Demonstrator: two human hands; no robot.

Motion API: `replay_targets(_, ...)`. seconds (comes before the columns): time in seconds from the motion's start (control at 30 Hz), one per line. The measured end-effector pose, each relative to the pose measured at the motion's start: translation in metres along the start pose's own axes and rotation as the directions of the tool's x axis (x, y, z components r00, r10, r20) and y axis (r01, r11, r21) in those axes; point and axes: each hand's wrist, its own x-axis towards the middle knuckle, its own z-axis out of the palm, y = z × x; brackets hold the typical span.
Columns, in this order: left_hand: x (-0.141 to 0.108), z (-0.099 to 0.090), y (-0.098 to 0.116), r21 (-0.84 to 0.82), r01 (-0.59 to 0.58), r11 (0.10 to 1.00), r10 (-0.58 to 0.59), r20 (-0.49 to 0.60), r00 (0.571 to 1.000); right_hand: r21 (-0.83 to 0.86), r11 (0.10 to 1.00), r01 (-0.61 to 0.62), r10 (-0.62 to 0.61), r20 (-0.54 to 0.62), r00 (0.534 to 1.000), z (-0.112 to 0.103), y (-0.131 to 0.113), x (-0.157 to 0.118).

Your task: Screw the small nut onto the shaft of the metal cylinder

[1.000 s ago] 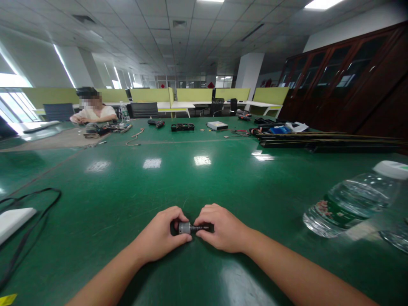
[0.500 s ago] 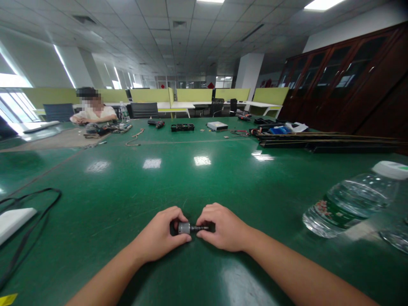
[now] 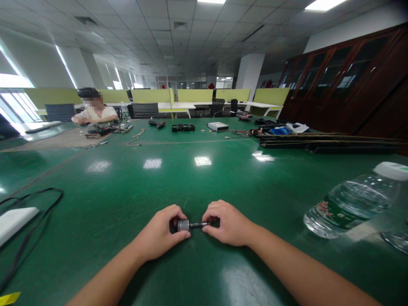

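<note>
Low in the head view, my left hand (image 3: pixel 164 233) is closed round a grey metal cylinder (image 3: pixel 183 225) just over the green table (image 3: pixel 153 182). A thin dark shaft (image 3: pixel 195 225) runs from the cylinder toward the right. Its far end, where a small metal part shows, is pinched between the thumb and fingers of my right hand (image 3: pixel 228 224). The cylinder and shaft lie in line, roughly level. My fingertips hide part of the shaft's right end.
A water bottle (image 3: pixel 350 204) lies tilted at right. At left are a white device (image 3: pixel 15 223) and a black strap (image 3: pixel 28 231). Black rails (image 3: pixel 287 141), a drill (image 3: pixel 157 123) and a white box (image 3: pixel 218 126) lie farther back. A person (image 3: pixel 95 111) sits at far left.
My right hand has moved a little to the right and up, away from the left. More of the shaft's length shows, and its coil-like ridges no longer show. My left hand has barely moved.
</note>
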Motion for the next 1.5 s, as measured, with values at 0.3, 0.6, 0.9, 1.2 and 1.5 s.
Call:
replay_targets(0.3, 0.002, 0.0, -0.001, 0.0, 0.035, 0.999, -0.035, -0.026, 0.999, 0.036, 0.994, -0.099, 0.099, -0.007, 0.995, -0.019, 0.024, -0.002)
replay_targets(0.6, 0.001, 0.001, 0.0, 0.01, 0.041, 0.999, -0.041, -0.025, 0.999, 0.065, 0.997, -0.051, 0.051, 0.009, 0.999, -0.017, 0.018, 0.0)
replay_targets(0.9, 0.002, 0.001, -0.001, 0.003, 0.035, 0.999, -0.035, -0.029, 0.999, 0.019, 1.0, -0.021, 0.021, -0.002, 1.0, -0.006, 0.011, 0.004)
replay_targets(1.2, 0.0, 0.002, -0.001, -0.023, -0.02, 1.0, 0.02, -0.023, 1.0, 0.162, 0.987, -0.007, 0.01, -0.023, 1.0, 0.012, -0.008, 0.008)
replay_targets(1.5, 0.002, 0.0, 0.001, -0.004, -0.031, 1.0, 0.031, 0.017, 0.999, 0.091, 0.995, 0.045, -0.045, 0.006, 0.999, 0.005, -0.011, 0.006)
